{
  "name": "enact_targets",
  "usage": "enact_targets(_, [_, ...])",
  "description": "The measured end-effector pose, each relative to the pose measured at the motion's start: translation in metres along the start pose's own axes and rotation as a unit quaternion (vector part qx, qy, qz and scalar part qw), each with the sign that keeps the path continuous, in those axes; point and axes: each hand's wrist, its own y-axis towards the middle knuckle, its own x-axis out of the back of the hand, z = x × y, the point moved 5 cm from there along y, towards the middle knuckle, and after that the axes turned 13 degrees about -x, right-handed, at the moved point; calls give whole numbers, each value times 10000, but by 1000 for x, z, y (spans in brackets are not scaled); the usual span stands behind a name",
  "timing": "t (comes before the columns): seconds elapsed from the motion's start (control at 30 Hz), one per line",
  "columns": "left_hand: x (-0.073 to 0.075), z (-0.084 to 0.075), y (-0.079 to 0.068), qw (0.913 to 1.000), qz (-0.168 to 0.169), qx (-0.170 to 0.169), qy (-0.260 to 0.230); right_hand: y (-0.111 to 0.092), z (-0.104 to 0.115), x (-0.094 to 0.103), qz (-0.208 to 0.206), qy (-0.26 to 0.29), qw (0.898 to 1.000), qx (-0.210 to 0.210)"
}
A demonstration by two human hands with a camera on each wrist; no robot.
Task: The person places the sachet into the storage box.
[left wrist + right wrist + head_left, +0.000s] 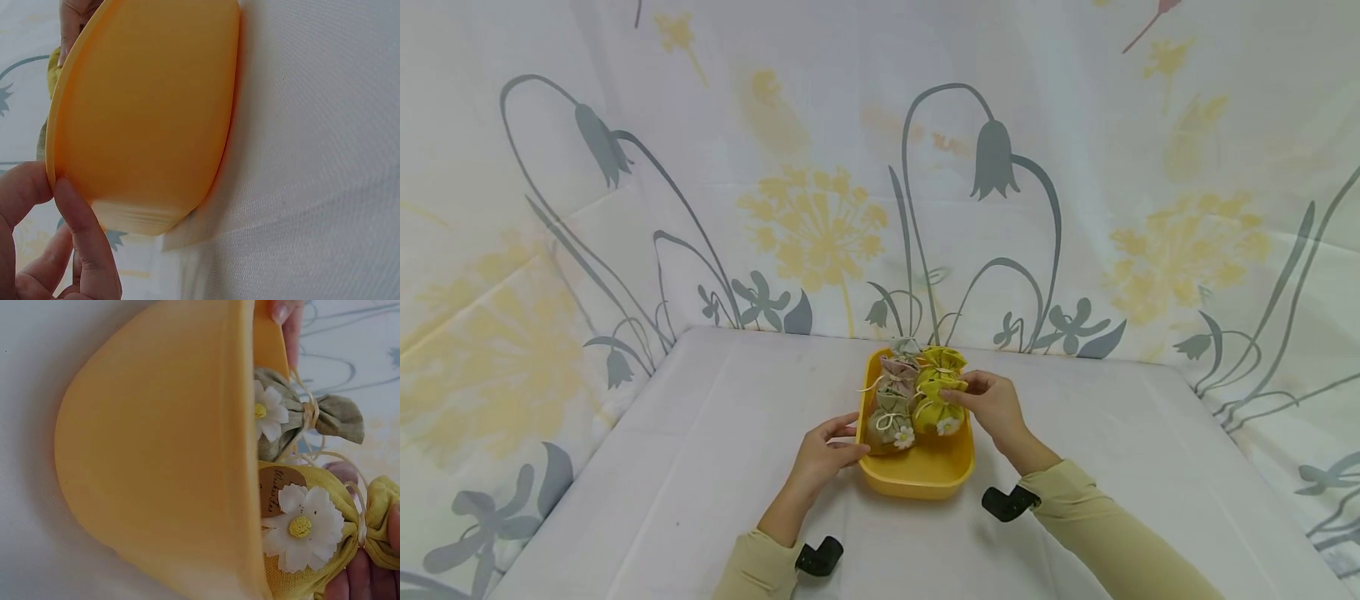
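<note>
A yellow plastic basin [917, 487] stands on the white-covered table with several small drawstring pouches inside. My left hand [826, 454] pinches the basin's left rim between thumb and fingers, as the left wrist view also shows. My right hand [996, 408] grips the gathered neck of the front yellow-green pouch [312, 531], which bears a white cloth flower and a brown round tag. Beside it sits a grey-green pouch [891, 425] with a smaller white flower. Behind are a pinkish pouch [897, 375], another yellow-green pouch [942, 360] and a pale grey one [906, 346].
The white tabletop [737, 433] spreads around the basin on both sides. A white curtain [850, 167] printed with grey and yellow flowers hangs behind and beside the table. Each wrist wears a black camera mount, such as the left one [820, 557].
</note>
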Motion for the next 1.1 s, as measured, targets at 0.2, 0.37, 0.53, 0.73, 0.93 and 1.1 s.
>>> enact_targets(0.2, [0,0,-1,10000,-6,1,23,2,-5,0,-30,-141,9999,-44])
enact_targets(0.37, [0,0,0,10000,-19,3,61,5,-12,1,22,-266,9996,-121])
enact_targets(0.53, [0,1,0,10000,-34,17,81,8,-17,1,48,-229,9996,-180])
enact_targets(0.73, [0,2,1,9999,-46,10,102,7,-18,0,-51,-273,9996,-106])
enact_targets(0.93, [0,2,0,9999,-28,14,108,5,-19,2,-11,-317,9994,-140])
enact_targets(1.1, [0,2,0,9999,-30,7,127,4,-21,7,76,-245,9996,-133])
